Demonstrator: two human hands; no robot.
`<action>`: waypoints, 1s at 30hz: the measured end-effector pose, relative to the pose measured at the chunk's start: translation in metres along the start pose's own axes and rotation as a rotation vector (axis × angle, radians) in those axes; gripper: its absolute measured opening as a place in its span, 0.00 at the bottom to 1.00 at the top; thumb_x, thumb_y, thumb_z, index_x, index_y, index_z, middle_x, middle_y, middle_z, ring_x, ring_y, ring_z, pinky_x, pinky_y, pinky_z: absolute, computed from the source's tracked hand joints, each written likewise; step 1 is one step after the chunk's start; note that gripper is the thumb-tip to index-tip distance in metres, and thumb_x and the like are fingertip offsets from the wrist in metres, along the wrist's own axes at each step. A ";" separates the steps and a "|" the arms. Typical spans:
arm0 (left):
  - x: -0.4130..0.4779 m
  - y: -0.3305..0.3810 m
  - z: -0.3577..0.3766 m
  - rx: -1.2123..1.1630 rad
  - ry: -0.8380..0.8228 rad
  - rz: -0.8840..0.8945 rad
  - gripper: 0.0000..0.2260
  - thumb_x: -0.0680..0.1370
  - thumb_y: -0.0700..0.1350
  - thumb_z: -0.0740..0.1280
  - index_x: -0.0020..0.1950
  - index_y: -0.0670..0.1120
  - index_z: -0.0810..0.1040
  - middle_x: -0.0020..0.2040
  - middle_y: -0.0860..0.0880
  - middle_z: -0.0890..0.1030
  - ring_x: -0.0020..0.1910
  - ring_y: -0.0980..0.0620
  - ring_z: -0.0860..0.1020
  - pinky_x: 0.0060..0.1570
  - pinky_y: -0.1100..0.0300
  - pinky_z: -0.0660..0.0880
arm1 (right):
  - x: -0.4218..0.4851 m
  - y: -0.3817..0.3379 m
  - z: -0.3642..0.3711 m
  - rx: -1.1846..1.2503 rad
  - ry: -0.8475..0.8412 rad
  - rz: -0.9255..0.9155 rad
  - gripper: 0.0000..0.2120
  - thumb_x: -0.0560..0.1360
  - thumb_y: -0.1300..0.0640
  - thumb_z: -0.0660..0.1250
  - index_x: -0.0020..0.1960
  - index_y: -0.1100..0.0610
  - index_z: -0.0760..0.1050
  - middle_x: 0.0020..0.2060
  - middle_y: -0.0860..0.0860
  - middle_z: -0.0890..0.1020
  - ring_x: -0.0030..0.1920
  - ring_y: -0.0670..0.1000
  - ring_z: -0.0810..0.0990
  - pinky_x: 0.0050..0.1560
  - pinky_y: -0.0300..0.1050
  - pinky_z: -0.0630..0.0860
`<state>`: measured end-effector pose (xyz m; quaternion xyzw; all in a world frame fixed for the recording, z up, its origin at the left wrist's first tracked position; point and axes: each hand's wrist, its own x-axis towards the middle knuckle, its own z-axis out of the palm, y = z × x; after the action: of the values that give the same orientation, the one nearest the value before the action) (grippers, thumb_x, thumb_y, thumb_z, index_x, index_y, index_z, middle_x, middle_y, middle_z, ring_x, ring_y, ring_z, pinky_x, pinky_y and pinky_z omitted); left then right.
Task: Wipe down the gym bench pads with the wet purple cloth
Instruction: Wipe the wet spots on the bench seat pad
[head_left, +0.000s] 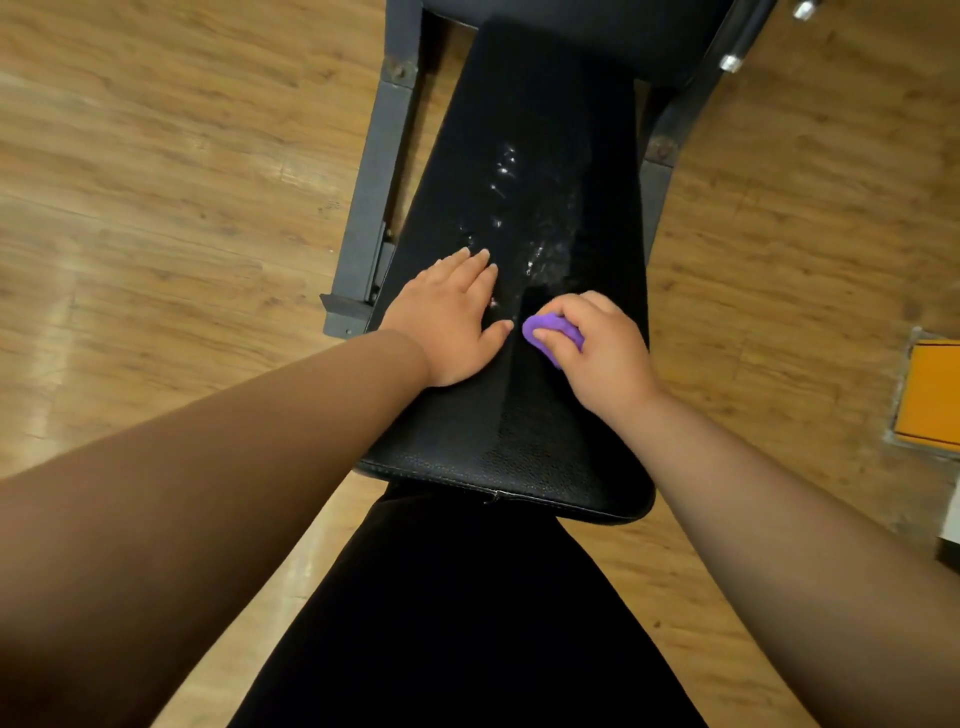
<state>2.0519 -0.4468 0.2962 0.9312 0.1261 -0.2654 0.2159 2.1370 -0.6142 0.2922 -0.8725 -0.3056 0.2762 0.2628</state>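
A long black worktop (519, 441) runs from 6 o'clock up to 12 o'clock. It is soft and bumpy like leather. At 12 o'clock it meets a second pad (597, 31), but the top edge cuts that off, so I can't see much of it.

The left hand (449, 322) lies flat on the worktop with straight fingers pointing to 12 o'clock. Its grip is let go; it holds nothing.

The right hand (597, 343) is just beside it, at 3 o'clock from the left hand. Its grip is clenched round the purple cloth (550, 330), all bunched up. Only a small bit of cloth pokes out under the fingers at 9 o'clock; the hand hides the rest. The cloth is down on the worktop near its middle.

Shiny wet spots (519, 223) sit on the worktop at 12 o'clock from the hands. The worktop is so dark that I can't tell where the wet ends.

Both arms have brown sleeves (208, 467). Black clothes (467, 623) fill the 6 o'clock side and hide the near end under the worktop.

A grey frame (371, 208) shows at 9 o'clock of the worktop, on a wood floor (156, 156). At 1 o'clock are two silver knobs (731, 63), small and hard to make out. At 3 o'clock an orange thing (935, 395) is cut off by the edge; I can't tell what it is.
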 end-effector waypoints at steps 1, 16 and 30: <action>0.005 0.000 0.002 0.003 -0.004 -0.012 0.31 0.82 0.59 0.52 0.79 0.44 0.51 0.80 0.47 0.50 0.79 0.48 0.47 0.76 0.53 0.47 | 0.015 0.000 0.002 -0.014 0.010 0.026 0.06 0.77 0.58 0.68 0.52 0.57 0.80 0.48 0.52 0.77 0.49 0.48 0.74 0.47 0.32 0.64; 0.016 -0.002 0.009 0.042 0.003 -0.025 0.31 0.82 0.60 0.49 0.80 0.44 0.48 0.80 0.46 0.48 0.79 0.49 0.45 0.76 0.54 0.44 | 0.059 0.012 -0.003 0.000 -0.050 0.115 0.09 0.77 0.56 0.68 0.56 0.55 0.80 0.49 0.48 0.73 0.50 0.48 0.73 0.49 0.35 0.65; 0.018 -0.003 0.010 0.047 0.014 -0.029 0.31 0.82 0.60 0.49 0.80 0.45 0.48 0.80 0.47 0.47 0.79 0.49 0.44 0.76 0.54 0.43 | 0.074 0.008 0.000 -0.029 -0.050 0.149 0.08 0.77 0.55 0.66 0.56 0.53 0.79 0.51 0.50 0.74 0.50 0.47 0.72 0.49 0.37 0.65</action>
<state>2.0609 -0.4472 0.2778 0.9359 0.1348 -0.2649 0.1893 2.1889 -0.5688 0.2636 -0.8894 -0.2504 0.3121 0.2212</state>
